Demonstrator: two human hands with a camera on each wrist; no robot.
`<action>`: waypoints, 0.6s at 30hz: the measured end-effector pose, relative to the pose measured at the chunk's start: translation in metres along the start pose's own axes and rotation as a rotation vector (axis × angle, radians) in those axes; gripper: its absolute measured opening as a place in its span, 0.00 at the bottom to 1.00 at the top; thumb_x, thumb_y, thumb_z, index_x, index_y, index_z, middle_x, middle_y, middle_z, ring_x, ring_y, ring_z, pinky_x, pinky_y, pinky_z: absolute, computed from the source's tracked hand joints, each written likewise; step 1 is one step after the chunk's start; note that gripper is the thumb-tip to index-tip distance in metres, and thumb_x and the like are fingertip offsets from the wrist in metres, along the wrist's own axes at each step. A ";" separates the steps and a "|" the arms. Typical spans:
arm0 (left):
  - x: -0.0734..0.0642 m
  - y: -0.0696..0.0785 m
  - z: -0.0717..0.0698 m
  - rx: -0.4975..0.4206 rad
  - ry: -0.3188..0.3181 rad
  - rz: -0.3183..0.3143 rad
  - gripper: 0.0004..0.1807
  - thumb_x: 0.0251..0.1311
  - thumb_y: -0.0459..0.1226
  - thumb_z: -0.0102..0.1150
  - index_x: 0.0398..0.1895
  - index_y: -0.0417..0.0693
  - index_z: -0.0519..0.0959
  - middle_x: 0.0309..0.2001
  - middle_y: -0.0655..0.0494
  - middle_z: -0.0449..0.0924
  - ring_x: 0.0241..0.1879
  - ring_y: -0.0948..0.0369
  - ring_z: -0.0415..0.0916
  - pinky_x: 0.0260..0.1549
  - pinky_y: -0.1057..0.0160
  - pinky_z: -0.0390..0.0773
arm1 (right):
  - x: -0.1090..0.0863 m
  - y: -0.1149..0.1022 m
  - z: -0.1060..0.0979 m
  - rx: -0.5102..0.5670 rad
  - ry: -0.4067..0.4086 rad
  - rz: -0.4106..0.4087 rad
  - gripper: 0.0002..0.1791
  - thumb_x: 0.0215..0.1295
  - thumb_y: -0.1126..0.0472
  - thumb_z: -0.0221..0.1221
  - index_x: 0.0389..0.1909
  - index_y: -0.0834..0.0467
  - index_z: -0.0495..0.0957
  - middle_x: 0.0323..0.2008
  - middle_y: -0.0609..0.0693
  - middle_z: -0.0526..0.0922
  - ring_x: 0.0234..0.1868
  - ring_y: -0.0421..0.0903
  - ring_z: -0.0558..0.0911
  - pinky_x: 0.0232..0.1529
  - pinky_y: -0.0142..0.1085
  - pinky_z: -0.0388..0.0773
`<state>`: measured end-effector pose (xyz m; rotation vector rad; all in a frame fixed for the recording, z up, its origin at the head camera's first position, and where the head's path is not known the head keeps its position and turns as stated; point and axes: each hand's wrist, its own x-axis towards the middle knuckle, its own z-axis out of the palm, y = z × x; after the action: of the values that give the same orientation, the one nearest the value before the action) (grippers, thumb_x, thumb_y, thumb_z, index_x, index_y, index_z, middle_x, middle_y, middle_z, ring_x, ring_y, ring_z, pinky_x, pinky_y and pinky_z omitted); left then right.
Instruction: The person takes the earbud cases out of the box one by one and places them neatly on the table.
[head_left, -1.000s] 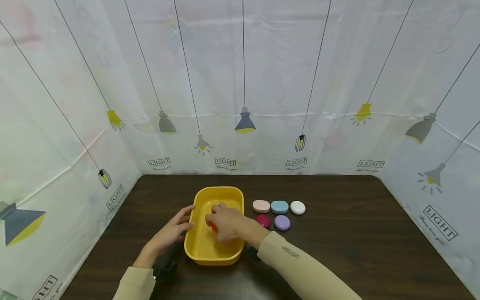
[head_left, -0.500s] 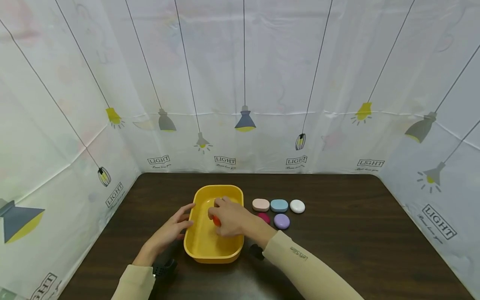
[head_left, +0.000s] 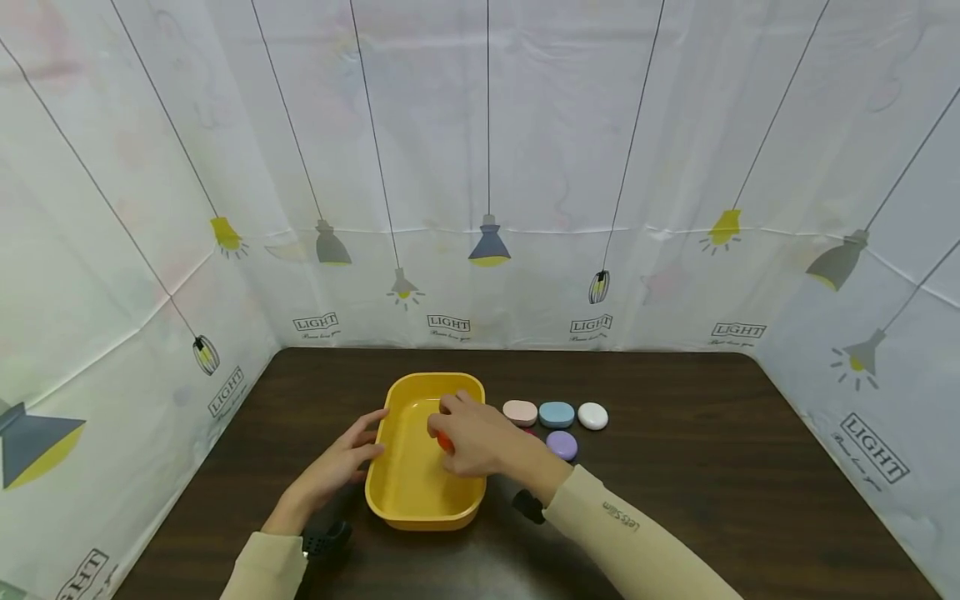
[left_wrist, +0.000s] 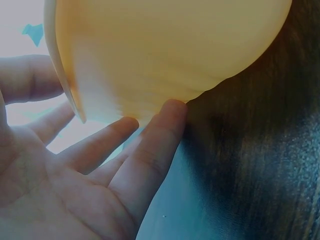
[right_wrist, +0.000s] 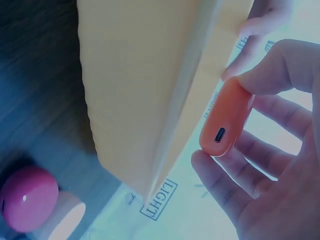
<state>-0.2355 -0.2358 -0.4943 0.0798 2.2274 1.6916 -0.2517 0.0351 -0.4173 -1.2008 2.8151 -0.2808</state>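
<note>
My right hand [head_left: 480,437] pinches an orange earbuds case [right_wrist: 227,117] between thumb and fingertips. The case is a smooth pebble shape with a small charging port facing the right wrist camera. It hangs above the right side of a yellow plastic bin [head_left: 420,504]. My left hand [head_left: 345,454] touches the bin's left outer wall with extended fingers [left_wrist: 152,145], and one digit reaches up to the rim. Just right of the bin lie a pink case [head_left: 520,412], a blue case [head_left: 557,414], a white case [head_left: 592,416] and a purple case [head_left: 562,445]. A magenta case [right_wrist: 30,199] is mostly hidden by my right arm in the head view.
The bin stands on a dark wooden table [head_left: 712,475]. A pale curtain [head_left: 525,150] printed with lamps closes off the back and both sides. Dark wrist straps sit below both hands.
My right hand has lifted and shifted rightward with the orange earbuds case, from deep inside the bin towards its right rim. The left hand stays at the bin's left side.
</note>
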 end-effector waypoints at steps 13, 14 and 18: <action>-0.001 0.001 0.000 -0.005 -0.027 0.013 0.33 0.75 0.41 0.52 0.80 0.62 0.55 0.74 0.38 0.59 0.66 0.44 0.69 0.57 0.39 0.76 | -0.018 0.017 -0.010 -0.031 0.040 -0.001 0.18 0.57 0.56 0.67 0.49 0.48 0.80 0.41 0.45 0.70 0.43 0.44 0.66 0.37 0.33 0.74; -0.001 0.002 0.000 -0.005 -0.028 0.012 0.33 0.75 0.40 0.51 0.80 0.61 0.54 0.74 0.38 0.59 0.66 0.44 0.69 0.58 0.38 0.75 | -0.019 0.019 -0.011 -0.029 0.040 0.005 0.17 0.56 0.56 0.67 0.48 0.48 0.80 0.41 0.44 0.69 0.43 0.44 0.66 0.36 0.33 0.74; -0.002 0.003 0.000 -0.004 -0.030 0.008 0.33 0.76 0.39 0.50 0.80 0.60 0.53 0.75 0.38 0.59 0.66 0.43 0.69 0.58 0.37 0.74 | -0.027 0.027 -0.014 -0.034 0.044 0.030 0.16 0.57 0.56 0.67 0.47 0.47 0.79 0.42 0.44 0.69 0.42 0.44 0.65 0.35 0.33 0.73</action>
<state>-0.2341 -0.2352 -0.4912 0.1131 2.2047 1.6876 -0.2543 0.0749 -0.4093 -1.1719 2.8840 -0.2621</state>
